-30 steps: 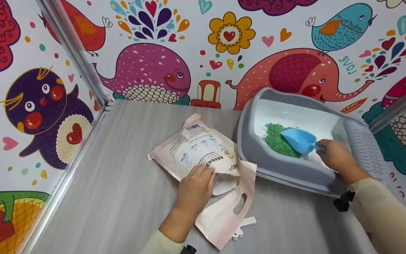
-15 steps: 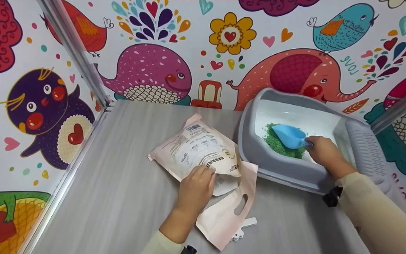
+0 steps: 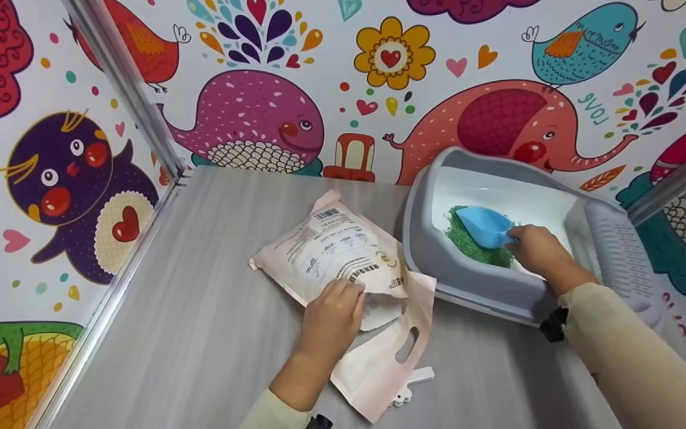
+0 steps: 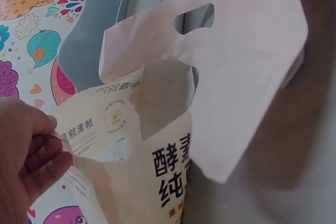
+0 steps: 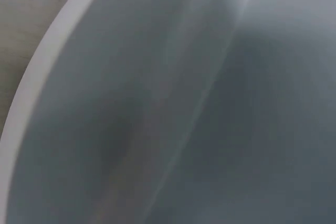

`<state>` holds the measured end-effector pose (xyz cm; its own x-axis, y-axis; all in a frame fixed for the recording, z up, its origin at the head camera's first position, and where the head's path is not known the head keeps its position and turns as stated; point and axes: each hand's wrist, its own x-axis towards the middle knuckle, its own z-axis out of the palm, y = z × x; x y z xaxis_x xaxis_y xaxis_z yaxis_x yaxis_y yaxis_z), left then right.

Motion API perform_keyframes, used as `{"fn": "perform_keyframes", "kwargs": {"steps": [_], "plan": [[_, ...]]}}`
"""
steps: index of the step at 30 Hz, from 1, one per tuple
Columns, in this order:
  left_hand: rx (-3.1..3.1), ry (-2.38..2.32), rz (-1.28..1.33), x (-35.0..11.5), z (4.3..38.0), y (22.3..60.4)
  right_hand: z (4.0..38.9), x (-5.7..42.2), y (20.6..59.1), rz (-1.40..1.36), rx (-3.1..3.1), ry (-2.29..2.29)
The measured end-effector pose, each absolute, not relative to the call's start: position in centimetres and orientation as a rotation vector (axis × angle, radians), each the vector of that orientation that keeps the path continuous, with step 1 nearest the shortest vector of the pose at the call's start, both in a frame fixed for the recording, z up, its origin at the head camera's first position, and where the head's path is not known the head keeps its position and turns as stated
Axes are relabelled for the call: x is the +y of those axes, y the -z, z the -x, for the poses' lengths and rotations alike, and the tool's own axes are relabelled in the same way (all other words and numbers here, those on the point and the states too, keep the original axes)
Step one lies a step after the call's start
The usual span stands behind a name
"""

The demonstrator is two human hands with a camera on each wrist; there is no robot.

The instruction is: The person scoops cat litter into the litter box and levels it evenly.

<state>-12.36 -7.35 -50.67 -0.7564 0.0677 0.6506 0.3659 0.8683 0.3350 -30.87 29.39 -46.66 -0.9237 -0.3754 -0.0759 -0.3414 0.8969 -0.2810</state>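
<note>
A pale pink printed bag [image 3: 343,250] lies on the table with its mouth cut open. My left hand [image 3: 332,316] pinches the edge of that mouth; the left wrist view shows thumb and fingers of the hand [image 4: 31,150] at the bag's rim [image 4: 126,158]. My right hand [image 3: 536,250] grips the handle of a blue scoop [image 3: 486,226] inside the grey litter box [image 3: 474,280]. Under and around the scoop lies a patch of green litter granules [image 3: 465,241] on the white floor of the box. The right wrist view holds only the blurred grey box wall [image 5: 131,103].
The bag's torn-off handle strip [image 3: 379,369] hangs toward the front, partly covering a small white object [image 3: 417,376]. A ridged step [image 3: 620,256] forms the box's right end. Patterned wall panels [image 3: 248,125] and a metal rail [image 3: 122,95] bound the table.
My right hand has moved left with the scoop, drawing it farther over the green litter. The left hand and the bag have stayed in place.
</note>
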Motion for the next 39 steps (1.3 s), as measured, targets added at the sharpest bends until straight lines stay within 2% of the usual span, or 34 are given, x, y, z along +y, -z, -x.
{"fn": "perform_keyframes", "kwargs": {"steps": [9, 16, 31, 39], "plan": [[-2.356, 0.597, 0.322, -7.4, 12.4, 50.8, 30.3, 29.4, 46.8, 0.513, 2.981, 0.505], [-2.372, 0.604, 0.322, -7.4, 12.4, 50.9, 29.2, 29.0, 45.9, 0.593, 2.949, 0.543], [-2.395, 0.579, 0.307, -7.1, 12.1, 50.8, 29.7, 28.2, 45.8, 0.587, 2.818, 0.489], [-2.405, 0.592, 0.316, -7.2, 12.1, 50.8, 29.4, 29.7, 46.3, 0.590, 2.900, 0.566]]}}
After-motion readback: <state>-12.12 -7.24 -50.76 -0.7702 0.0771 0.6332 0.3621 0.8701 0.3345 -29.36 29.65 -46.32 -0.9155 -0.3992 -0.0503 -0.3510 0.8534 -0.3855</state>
